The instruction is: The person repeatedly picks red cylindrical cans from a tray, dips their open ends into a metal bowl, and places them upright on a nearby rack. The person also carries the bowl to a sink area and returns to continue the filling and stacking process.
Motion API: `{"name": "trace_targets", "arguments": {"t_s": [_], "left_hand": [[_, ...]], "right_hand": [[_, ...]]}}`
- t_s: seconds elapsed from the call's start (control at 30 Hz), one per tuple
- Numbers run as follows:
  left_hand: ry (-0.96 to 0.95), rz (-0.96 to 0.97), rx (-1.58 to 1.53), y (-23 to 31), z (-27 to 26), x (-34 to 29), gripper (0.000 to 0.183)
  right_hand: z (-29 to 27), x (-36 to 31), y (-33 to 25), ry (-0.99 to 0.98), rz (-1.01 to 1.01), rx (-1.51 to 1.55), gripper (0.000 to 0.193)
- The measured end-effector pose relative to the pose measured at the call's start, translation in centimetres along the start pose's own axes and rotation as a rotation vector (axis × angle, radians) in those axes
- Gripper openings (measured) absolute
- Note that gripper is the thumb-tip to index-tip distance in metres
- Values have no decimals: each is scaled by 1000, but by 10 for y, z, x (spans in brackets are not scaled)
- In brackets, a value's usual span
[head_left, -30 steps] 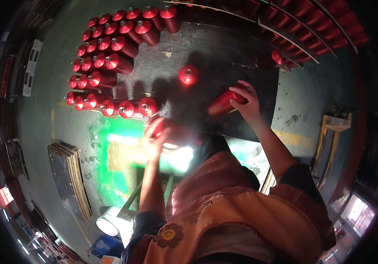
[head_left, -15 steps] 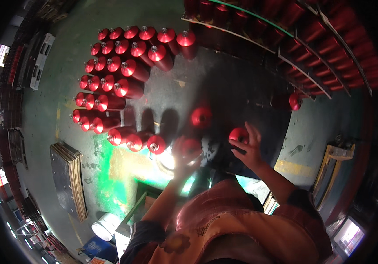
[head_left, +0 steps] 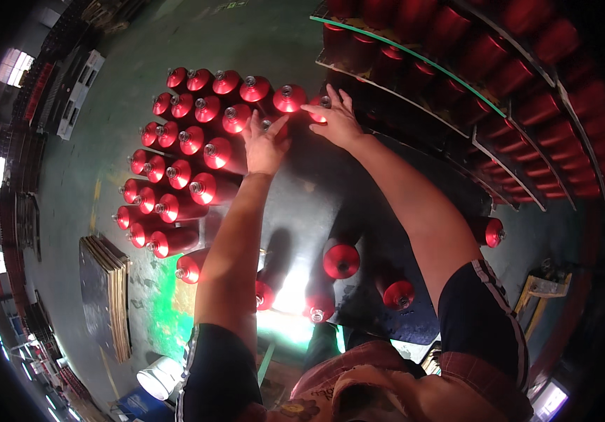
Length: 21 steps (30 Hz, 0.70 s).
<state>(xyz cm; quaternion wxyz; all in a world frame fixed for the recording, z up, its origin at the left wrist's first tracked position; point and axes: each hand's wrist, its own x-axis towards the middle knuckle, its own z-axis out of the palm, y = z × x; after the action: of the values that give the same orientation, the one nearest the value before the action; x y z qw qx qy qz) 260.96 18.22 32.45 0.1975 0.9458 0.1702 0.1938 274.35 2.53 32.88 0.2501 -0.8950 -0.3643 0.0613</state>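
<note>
Both my arms reach forward to the far side of a group of red bottles with cone-shaped tops and short clear necks. My left hand (head_left: 266, 149) has its fingers spread around the top of one red bottle (head_left: 274, 129), partly hidden by the hand. Over a second red bottle (head_left: 320, 107), the thumb and fingers of my right hand (head_left: 339, 125) are apart, on either side of its neck. Whether either hand presses on its bottle I cannot tell. Nearer to me stand a red bottle with a dark opening (head_left: 342, 261) and another red bottle (head_left: 399, 295).
Rows of red bottles (head_left: 190, 140) stand at the left. A rack (head_left: 415, 46) loaded with red bottles fills the far right. Stacked boards (head_left: 105, 292) and a white bucket (head_left: 160, 378) are at the lower left. One red bottle (head_left: 489, 232) stands near the rack's end.
Both hands have left the near bottles and moved forward to the far bottles. The view has shifted, so the bottles sit lower in the picture.
</note>
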Motion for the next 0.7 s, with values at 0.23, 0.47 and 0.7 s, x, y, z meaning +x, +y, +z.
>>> {"name": "trace_targets", "arguments": {"t_s": [0.23, 0.47, 0.7], "left_hand": [[91, -55, -108, -9, 17, -21, 52], [126, -269, -560, 7, -98, -91, 48], [398, -698, -1329, 17, -283, -279, 56]], "right_hand": [[24, -25, 21, 328, -148, 94, 45], [-56, -92, 22, 388, -91, 119, 37], [-136, -177, -57, 126, 119, 932, 52]]}}
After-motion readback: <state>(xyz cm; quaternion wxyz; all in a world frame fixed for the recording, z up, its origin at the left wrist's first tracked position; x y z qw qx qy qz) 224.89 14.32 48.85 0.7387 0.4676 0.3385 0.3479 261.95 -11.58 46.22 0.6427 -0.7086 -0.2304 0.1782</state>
